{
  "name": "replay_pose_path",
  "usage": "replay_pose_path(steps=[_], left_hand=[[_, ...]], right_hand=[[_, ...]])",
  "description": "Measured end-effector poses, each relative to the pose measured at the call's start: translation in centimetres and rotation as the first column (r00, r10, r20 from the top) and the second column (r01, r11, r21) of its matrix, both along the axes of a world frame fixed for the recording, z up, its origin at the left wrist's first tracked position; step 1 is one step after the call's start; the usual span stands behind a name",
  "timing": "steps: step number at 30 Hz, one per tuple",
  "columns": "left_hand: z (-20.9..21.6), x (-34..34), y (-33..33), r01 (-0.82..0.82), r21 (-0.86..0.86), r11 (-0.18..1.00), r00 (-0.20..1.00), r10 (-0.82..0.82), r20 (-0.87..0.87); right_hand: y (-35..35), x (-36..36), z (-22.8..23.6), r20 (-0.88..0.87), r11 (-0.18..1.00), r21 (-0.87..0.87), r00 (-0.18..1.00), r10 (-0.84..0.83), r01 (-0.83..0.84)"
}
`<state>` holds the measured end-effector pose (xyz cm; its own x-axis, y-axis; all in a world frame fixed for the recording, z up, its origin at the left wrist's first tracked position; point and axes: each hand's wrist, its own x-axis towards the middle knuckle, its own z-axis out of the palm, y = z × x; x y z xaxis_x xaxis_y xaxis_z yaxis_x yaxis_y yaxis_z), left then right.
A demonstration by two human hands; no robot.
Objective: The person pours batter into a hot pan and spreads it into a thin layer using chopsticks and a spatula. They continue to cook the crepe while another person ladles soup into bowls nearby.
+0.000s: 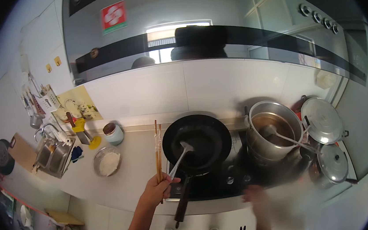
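My left hand [156, 189] is closed around a pair of wooden chopsticks [157, 155] and the handle of a metal spatula [179, 162]. The chopsticks point upward, with whitish stuff clinging to their upper part. Inside a black wok [211, 141] on the stove rests the spatula's head. The wok's dark handle [182, 207] juts toward me, just right of my left hand. Near the stove's front edge, apart from the wok, is my right hand [254, 195], its fingers smeared by motion.
Right of the wok stands a large metal pot [258, 145] of brownish liquid with a ladle [290, 139] in it. Lidded pots [322, 121] crowd the far right. A bowl of white powder [108, 161], a jar [113, 134] and a sink [55, 158] are at left.
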<state>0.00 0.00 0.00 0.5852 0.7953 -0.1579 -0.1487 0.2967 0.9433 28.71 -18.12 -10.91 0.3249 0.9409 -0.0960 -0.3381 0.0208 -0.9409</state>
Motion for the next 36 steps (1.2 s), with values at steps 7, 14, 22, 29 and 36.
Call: replay_pose_path(steps=[7,14,22,29,36], left_hand=[[-0.1,-4.8,3.7,0.116,-0.028,0.993,0.991,-0.114,0.065],[1.2,-6.6,6.6,0.258,0.008,0.966,0.96,-0.257,0.113],[2.7,-6.3,8.0,0.304,-0.006,0.953,0.941,-0.3,0.157],[1.6,-6.2,7.6,0.304,0.012,0.953,0.946,-0.303,0.115],[1.4,-6.3,7.1,0.27,0.015,0.963,0.959,-0.27,0.09]], right_hand=[[5.0,-16.4,2.4,-0.67,0.976,-0.106,0.739,0.073,-0.193],[6.5,-19.3,4.1,-0.527,0.99,-0.14,0.845,-0.092,0.021],[7.5,-19.2,7.7,-0.596,0.997,-0.058,0.8,-0.067,0.04],[5.8,-19.6,2.9,-0.677,0.999,-0.048,0.734,-0.042,0.014],[5.8,-21.4,4.2,-0.564,0.996,-0.093,0.824,-0.052,0.0]])
